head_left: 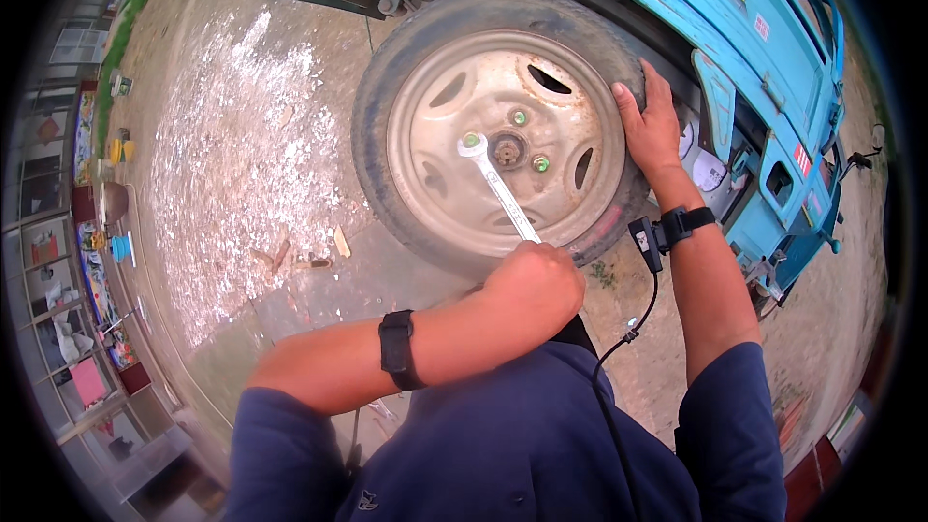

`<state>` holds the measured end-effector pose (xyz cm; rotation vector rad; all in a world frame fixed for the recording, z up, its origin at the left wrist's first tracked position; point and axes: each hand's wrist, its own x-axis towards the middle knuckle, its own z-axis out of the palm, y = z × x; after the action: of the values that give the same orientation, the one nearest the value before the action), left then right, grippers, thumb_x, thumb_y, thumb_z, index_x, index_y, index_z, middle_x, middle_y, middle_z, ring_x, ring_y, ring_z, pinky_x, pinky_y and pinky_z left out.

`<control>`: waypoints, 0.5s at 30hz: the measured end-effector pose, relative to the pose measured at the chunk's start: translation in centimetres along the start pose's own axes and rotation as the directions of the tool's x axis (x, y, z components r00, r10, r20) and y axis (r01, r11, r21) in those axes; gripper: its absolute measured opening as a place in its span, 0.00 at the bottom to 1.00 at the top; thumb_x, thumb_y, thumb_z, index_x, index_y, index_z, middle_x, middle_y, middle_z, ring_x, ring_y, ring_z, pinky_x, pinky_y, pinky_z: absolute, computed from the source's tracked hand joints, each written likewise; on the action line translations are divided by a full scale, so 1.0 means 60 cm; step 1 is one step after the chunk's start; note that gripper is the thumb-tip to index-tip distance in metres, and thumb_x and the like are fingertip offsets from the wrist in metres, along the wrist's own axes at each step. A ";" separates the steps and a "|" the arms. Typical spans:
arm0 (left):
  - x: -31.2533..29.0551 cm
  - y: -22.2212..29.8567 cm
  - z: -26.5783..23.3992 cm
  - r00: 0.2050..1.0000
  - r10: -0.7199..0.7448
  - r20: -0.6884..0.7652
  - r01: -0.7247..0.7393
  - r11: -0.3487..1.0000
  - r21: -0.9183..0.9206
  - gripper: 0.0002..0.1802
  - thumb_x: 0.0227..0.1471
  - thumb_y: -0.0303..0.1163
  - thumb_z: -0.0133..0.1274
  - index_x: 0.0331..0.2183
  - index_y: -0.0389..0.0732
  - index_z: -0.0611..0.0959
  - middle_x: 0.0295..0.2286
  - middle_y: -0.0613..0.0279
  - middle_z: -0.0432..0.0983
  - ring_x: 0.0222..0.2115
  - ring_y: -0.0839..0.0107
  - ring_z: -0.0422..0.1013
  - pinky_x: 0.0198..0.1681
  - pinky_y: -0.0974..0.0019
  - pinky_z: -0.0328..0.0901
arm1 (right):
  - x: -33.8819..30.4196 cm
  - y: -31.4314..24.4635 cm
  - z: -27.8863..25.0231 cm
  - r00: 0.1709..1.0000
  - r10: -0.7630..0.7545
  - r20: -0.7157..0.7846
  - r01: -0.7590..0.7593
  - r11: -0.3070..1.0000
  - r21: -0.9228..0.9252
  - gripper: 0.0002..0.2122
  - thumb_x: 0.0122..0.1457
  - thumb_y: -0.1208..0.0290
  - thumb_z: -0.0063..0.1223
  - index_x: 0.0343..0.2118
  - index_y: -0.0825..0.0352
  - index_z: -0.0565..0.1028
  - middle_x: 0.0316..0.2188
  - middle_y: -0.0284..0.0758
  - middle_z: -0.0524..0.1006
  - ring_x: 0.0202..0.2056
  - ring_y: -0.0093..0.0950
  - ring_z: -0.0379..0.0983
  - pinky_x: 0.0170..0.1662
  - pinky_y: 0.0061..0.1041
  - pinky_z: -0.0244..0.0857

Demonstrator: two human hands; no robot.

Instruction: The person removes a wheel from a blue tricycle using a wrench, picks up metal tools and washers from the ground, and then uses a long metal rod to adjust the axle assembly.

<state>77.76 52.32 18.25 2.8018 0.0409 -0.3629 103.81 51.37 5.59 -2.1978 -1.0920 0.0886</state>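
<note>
The left hand point(535, 286) is gripping a silver wrench point(503, 191) in a closed fist — its open end is sitting around a green nut point(471, 139) left of the wheel hub point(508, 150) — while the right hand point(654, 128), loosely open, is resting on the tyre's point(464, 19) right edge beside the blue vehicle point(667, 2).

Showing silver on the wrench point(501, 191), rust-stained cream on the wheel disc point(483, 101), turquoise on the truck point(739, 48).

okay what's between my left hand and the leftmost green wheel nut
In the head view, the wrench spans from your left hand to that nut, across the pale wheel.
</note>
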 end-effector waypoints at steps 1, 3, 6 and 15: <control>0.017 -0.001 -0.011 0.996 0.068 -0.065 -0.061 0.992 0.111 0.09 0.41 0.33 0.59 0.26 0.38 0.79 0.26 0.55 0.72 0.29 0.58 0.72 0.33 0.57 0.67 | 0.000 0.002 -0.001 1.000 0.000 -0.002 0.000 1.000 0.000 0.32 0.62 0.46 0.50 0.61 0.65 0.64 0.56 0.43 0.68 0.57 0.43 0.66 0.56 0.37 0.62; 0.058 -0.014 -0.021 0.953 0.092 -0.289 -0.078 0.995 0.060 0.10 0.39 0.34 0.60 0.25 0.39 0.80 0.27 0.56 0.71 0.29 0.61 0.71 0.35 0.60 0.65 | -0.001 0.005 0.001 1.000 -0.003 -0.006 0.003 1.000 0.002 0.32 0.62 0.46 0.50 0.61 0.65 0.64 0.56 0.43 0.68 0.56 0.43 0.66 0.56 0.37 0.63; 0.123 -0.061 -0.063 0.877 0.058 -0.477 -0.068 0.998 -0.003 0.13 0.41 0.37 0.62 0.26 0.39 0.80 0.29 0.57 0.71 0.29 0.60 0.71 0.33 0.58 0.66 | -0.001 0.002 0.002 0.999 0.037 0.020 -0.038 0.999 0.037 0.32 0.61 0.46 0.50 0.61 0.64 0.64 0.56 0.43 0.68 0.56 0.43 0.67 0.56 0.37 0.63; 0.071 -0.343 -0.171 0.436 -0.626 -0.647 0.330 0.780 -0.532 0.15 0.50 0.39 0.60 0.36 0.38 0.82 0.21 0.63 0.74 0.23 0.73 0.70 0.28 0.67 0.65 | -0.003 0.000 -0.002 1.000 0.001 -0.029 0.000 0.999 0.042 0.31 0.61 0.47 0.53 0.60 0.64 0.65 0.56 0.42 0.69 0.56 0.43 0.67 0.56 0.37 0.63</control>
<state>82.97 75.00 20.34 2.2874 1.0471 0.7868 103.75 51.18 5.66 -2.1554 -1.0645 0.0792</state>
